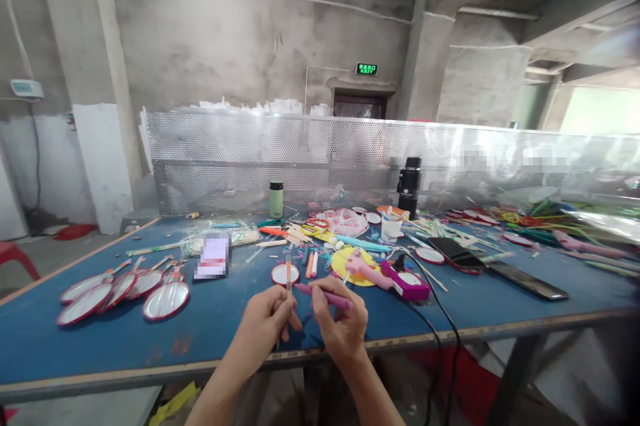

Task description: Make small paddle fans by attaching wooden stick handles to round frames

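Observation:
My left hand (267,319) pinches a thin flat stick (289,273) with an orange stripe, held upright above the table's front edge. Between the fingers of my right hand (344,325) is a purple marker pen (334,298), its front end pointing left toward the stick. Behind the stick lies a small round red-rimmed mirror (279,275), partly covered by it. Several more markers (314,265) rest just beyond my hands. To the right, a pink glue gun (369,271) lies over a yellow disc (339,257), touching a purple box (411,285).
Several round mirrors with sticks (167,301) lie at the left, near a lit phone (212,258). A green bottle (276,199), a black thermos (409,189) and a white cup (391,229) stand farther back. Black cables (453,326) hang over the front edge; a dark phone (527,280) lies right.

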Motion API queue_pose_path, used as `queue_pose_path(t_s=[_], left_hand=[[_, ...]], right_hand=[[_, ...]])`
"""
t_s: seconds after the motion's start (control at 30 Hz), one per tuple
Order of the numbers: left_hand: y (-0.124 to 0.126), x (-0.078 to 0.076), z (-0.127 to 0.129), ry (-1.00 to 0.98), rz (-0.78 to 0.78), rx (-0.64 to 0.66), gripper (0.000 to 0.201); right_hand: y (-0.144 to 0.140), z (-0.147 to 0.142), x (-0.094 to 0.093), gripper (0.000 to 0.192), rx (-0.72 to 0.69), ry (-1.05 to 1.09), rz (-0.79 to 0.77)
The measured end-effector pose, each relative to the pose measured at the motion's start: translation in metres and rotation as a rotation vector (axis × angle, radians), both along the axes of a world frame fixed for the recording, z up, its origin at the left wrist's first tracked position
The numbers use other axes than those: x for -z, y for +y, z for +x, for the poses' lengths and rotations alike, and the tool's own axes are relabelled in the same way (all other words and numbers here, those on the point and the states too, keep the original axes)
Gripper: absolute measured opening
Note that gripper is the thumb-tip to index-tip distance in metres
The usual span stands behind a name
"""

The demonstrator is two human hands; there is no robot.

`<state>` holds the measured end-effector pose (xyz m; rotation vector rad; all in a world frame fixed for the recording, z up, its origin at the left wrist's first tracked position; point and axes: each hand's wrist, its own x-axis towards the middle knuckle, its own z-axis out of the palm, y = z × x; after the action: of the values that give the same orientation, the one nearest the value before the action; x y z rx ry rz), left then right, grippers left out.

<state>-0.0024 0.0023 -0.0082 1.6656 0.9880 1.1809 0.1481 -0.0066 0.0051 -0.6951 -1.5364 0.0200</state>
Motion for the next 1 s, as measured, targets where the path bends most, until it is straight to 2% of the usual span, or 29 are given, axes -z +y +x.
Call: queue_pose_path(t_s=[0.13,0.37,1.0], left_hand=[[0.0003,-0.0004,0.001,0.003,0.002,-0.011,0.028],[0.0003,-0.0005,0.0018,0.011,0.006,-0.006,0.027],[0.0023,0.0022,-0.0002,0.018,0.045,0.004,0.03]], right_hand=[[-0.0003,0.0007,-0.0006,0.02,-0.01,0.024,-0.033],[-0.0019,0.0012,-0.0014,0.02,0.005,0.04,-0.004],[-0.0006,-0.0019,0.0021,0.017,-0.043,-0.067,-0.013]])
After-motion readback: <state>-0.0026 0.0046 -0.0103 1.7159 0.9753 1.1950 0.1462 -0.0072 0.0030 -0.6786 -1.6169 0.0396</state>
